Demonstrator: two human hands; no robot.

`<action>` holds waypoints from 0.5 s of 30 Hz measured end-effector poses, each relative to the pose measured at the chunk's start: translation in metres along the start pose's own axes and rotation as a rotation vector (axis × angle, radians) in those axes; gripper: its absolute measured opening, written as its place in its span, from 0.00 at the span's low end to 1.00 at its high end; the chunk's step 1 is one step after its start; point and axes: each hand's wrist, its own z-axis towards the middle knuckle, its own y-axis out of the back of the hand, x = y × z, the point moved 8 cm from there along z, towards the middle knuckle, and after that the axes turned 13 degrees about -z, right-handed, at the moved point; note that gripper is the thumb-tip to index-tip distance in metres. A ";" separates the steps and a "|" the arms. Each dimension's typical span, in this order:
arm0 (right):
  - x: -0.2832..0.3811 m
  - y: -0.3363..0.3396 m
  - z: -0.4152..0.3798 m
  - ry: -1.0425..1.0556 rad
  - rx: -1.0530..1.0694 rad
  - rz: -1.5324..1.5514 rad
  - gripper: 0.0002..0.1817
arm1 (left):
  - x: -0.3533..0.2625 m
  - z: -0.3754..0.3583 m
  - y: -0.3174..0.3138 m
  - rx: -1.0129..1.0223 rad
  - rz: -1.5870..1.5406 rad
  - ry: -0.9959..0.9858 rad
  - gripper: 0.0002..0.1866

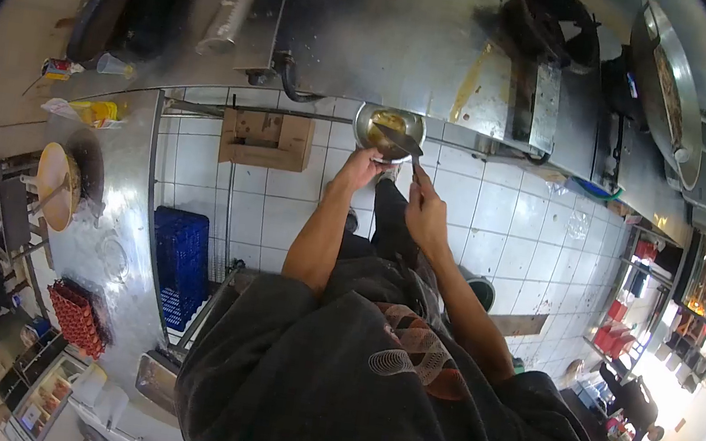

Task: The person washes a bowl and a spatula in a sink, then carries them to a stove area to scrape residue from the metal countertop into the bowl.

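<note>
Two hands meet out in front of the person, over the white tiled floor point(497, 213) and just short of the long steel counter's edge point(444, 72). Left hand point(360, 168) is clamped on the near rim of a small metal bowl point(390, 130), which holds something yellowish and sits right at the counter's lip. Right hand point(425, 217) is closed around the handle of a knife point(401, 142), whose blade reaches up and across the bowl's mouth. Both hands are close together, the right a little nearer the body.

Beyond the bowl the counter runs wide and mostly bare, with a burner ring point(554, 15) off past the right hand and a large wok point(670, 84) farther that way. To the left of the left hand a cardboard box point(265, 139) rests against the counter front, and farther left a second steel table point(108, 215) juts out, a blue crate point(182, 265) beside it. Open tile lies beneath both forearms.
</note>
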 end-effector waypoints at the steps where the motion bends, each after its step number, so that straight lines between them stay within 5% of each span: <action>1: 0.002 0.008 0.002 0.048 -0.037 0.073 0.20 | -0.002 -0.002 0.002 -0.019 0.004 0.000 0.21; 6: 0.042 0.069 0.045 -0.055 0.041 0.284 0.21 | -0.003 0.004 0.022 0.021 0.020 0.035 0.22; 15: 0.125 0.136 0.367 0.353 -0.383 0.033 0.23 | 0.000 0.007 0.041 -0.163 -0.087 0.016 0.25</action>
